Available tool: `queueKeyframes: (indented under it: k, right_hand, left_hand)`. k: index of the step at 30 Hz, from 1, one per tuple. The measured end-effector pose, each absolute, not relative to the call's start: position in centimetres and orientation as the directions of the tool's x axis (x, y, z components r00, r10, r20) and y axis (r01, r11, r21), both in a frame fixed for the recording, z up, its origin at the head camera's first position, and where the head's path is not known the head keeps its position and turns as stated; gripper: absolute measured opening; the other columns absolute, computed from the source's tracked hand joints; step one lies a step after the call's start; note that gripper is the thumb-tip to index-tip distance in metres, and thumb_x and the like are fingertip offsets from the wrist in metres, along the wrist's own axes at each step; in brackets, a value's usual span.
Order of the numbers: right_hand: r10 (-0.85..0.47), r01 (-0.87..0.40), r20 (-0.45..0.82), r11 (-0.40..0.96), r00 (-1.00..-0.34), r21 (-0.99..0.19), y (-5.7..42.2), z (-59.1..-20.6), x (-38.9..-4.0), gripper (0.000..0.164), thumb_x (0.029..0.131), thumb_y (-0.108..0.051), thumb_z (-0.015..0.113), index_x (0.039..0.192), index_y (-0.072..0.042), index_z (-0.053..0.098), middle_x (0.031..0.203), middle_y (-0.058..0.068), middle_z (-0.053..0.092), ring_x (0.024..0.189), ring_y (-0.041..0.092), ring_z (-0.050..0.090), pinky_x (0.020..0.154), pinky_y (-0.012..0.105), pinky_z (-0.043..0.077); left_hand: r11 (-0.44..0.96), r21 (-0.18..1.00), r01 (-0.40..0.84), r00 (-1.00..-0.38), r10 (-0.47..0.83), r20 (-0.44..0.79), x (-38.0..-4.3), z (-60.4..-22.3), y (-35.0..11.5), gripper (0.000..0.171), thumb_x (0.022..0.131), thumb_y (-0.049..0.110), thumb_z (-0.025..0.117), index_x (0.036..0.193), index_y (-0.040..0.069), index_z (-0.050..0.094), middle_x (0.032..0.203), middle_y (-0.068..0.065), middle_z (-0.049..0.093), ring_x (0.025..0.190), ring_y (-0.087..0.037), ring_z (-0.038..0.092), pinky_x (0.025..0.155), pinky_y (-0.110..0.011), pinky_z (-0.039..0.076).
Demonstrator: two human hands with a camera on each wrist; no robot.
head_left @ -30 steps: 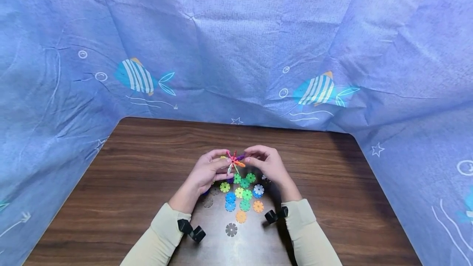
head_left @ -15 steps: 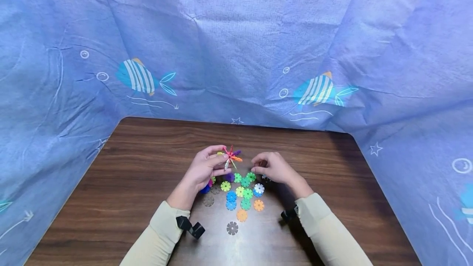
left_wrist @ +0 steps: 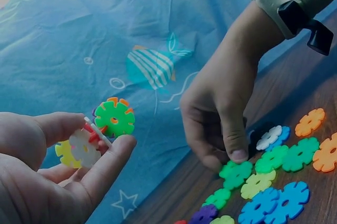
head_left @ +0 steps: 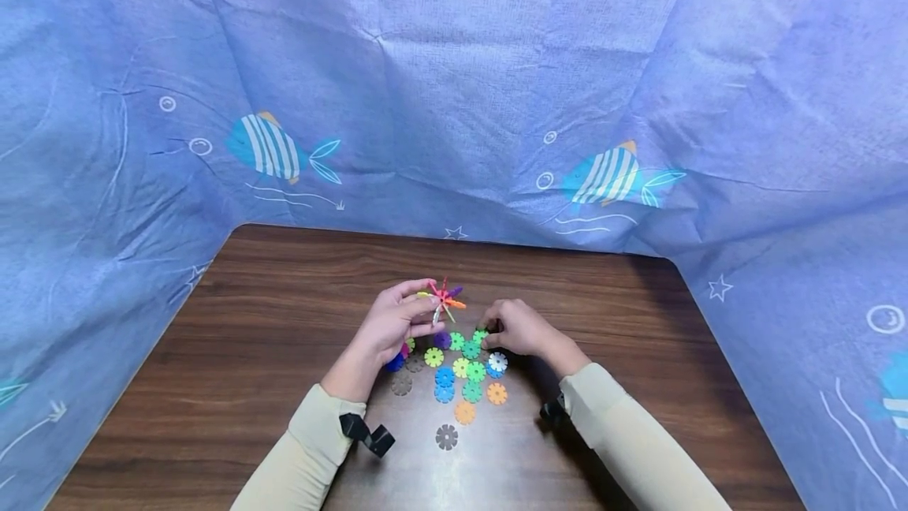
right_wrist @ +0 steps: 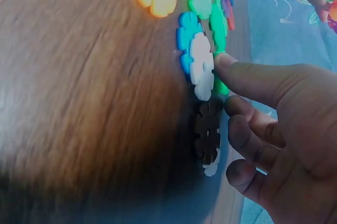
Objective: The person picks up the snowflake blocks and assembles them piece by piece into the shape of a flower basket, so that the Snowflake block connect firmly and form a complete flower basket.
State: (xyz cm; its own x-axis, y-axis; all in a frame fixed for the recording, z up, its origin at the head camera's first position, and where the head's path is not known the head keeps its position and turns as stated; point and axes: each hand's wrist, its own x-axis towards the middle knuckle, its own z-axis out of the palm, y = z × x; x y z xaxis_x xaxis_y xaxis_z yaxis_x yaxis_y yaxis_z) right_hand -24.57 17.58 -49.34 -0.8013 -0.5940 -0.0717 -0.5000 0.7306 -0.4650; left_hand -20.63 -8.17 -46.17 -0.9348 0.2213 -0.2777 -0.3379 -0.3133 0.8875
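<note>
My left hand [head_left: 397,318] holds up a joined cluster of notched snowflake discs [left_wrist: 84,148] between thumb and fingers, spokes in red, orange, purple, white, yellow and green around a red centre. A green disc [left_wrist: 114,119] on it faces the left wrist camera. To the right, my right hand [head_left: 523,328] is down at the far side of the loose discs. Its thumb and fingertips are at the edges of a green snowflake disc [left_wrist: 235,174] lying on the table, which they pinch. In the right wrist view the thumb tip [right_wrist: 225,61] touches that disc.
Loose discs spread over the wooden table [head_left: 284,322]: two blue discs [head_left: 444,383], orange ones [head_left: 464,413], a grey one [head_left: 446,437] nearest me, and a white disc [head_left: 498,361] on a blue one. A black disc [right_wrist: 207,132] lies near my right fingers. A blue fish-print cloth [head_left: 454,101] hangs behind.
The right hand has let go of the cluster, drawn off to the right, then lowered to the green disc. The left hand has shifted slightly left, still holding the cluster.
</note>
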Motion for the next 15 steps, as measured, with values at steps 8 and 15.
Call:
queueKeyframes:
  k: [8, 15]
  right_hand:
    - [-0.486, -0.393, 0.054, 0.633, -0.872, -0.667, 17.7, -48.7, -25.3, 0.01, 0.089, -0.008, 0.079, 0.095, -0.014, 0.074, 0.083, -0.004, 0.074, 0.075, 0.009, 0.066, 0.069, 0.025, 0.056]
    - [-0.255, -0.307, 0.225, 0.348, -0.94, -0.886, 16.9, -47.1, -24.9, 0.017, 0.09, -0.01, 0.079, 0.106, -0.006, 0.075, 0.09, 0.016, 0.076, 0.076, 0.026, 0.068, 0.066, 0.024, 0.054]
  left_hand:
    - [-0.336, 0.868, -0.366, -0.926, 0.223, -0.304, -20.8, -46.6, -7.9, 0.045, 0.097, 0.001, 0.067, 0.138, 0.002, 0.047, 0.113, -0.014, 0.066, 0.105, -0.032, 0.072, 0.085, -0.043, 0.062]
    - [-0.321, 0.867, -0.381, -0.917, 0.248, -0.311, -20.9, -47.1, -7.7, 0.049, 0.096, 0.001, 0.067, 0.14, 0.0, 0.045, 0.115, -0.015, 0.066, 0.095, -0.023, 0.073, 0.084, -0.042, 0.063]
